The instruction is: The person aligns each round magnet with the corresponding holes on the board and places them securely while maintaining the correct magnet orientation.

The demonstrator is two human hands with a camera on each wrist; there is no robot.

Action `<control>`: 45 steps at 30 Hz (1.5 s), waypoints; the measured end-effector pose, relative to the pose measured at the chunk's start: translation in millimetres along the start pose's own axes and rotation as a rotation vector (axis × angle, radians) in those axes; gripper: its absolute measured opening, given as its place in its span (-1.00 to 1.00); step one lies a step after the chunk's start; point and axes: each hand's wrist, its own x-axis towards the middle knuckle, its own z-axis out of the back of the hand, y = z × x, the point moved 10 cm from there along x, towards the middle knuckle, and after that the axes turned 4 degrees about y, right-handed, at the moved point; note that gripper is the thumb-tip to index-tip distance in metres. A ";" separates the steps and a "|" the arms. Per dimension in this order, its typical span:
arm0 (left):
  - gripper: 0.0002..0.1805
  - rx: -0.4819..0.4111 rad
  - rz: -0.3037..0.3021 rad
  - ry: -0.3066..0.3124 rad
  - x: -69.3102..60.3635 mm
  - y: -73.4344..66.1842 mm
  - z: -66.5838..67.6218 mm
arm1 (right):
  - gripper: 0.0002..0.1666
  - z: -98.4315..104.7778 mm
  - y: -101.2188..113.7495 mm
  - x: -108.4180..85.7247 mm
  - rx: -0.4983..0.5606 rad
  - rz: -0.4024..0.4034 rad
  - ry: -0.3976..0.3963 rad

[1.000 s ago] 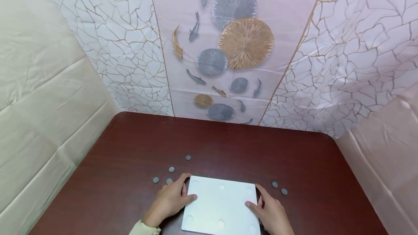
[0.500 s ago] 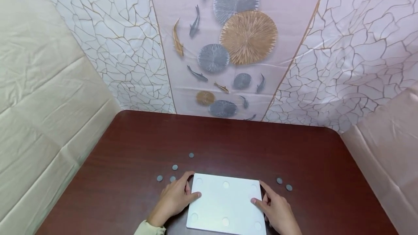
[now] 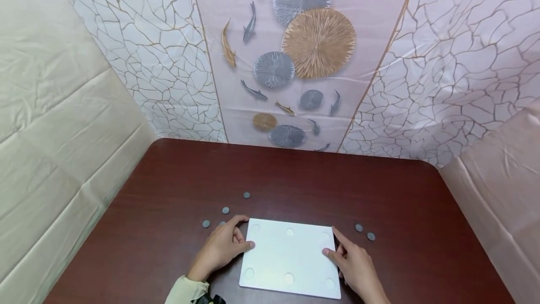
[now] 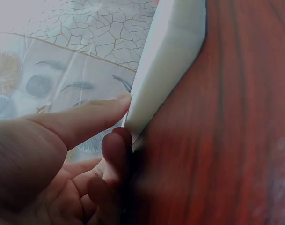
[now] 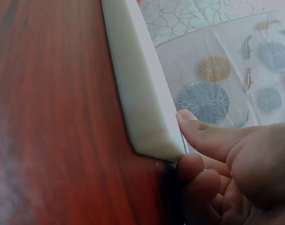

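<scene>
Gripped from both ends, a white board [image 3: 291,259] sits between our left hand [image 3: 221,247] and our right hand [image 3: 356,264] on the near part of the dark tabletop [image 3: 190,172]. Each grip is clamped on an edge, thumb over the upper face and fingers curled at the side; whether the slab rests fully on the wood, we cannot tell. It lies to the right of our left grip and to the left of our right; both touch it, so neither is nearer. Its long axis runs crosswise from hand to hand, the right end slightly closer to us, and its face, with six round recesses [image 3: 288,278], points up. Grey discs lie beyond our hands, four by the left [image 3: 225,210] and two by the right.
</scene>
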 end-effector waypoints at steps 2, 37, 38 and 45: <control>-0.43 0.002 -0.005 -0.005 0.7 -0.7 0.3 | -0.14 -0.4 -0.3 0.0 0.005 -0.001 0.001; -0.77 -0.202 0.097 -0.141 -5.4 0.6 4.9 | -0.57 14.3 -0.1 -7.8 0.115 -0.042 -0.091; -0.79 -0.203 0.099 -0.140 -5.4 0.6 4.8 | -0.58 14.2 -0.3 -7.7 0.114 -0.038 -0.095; -0.82 -0.222 0.112 -0.122 -3.1 2.9 1.1 | -0.60 13.9 -1.4 -8.3 0.107 -0.030 -0.112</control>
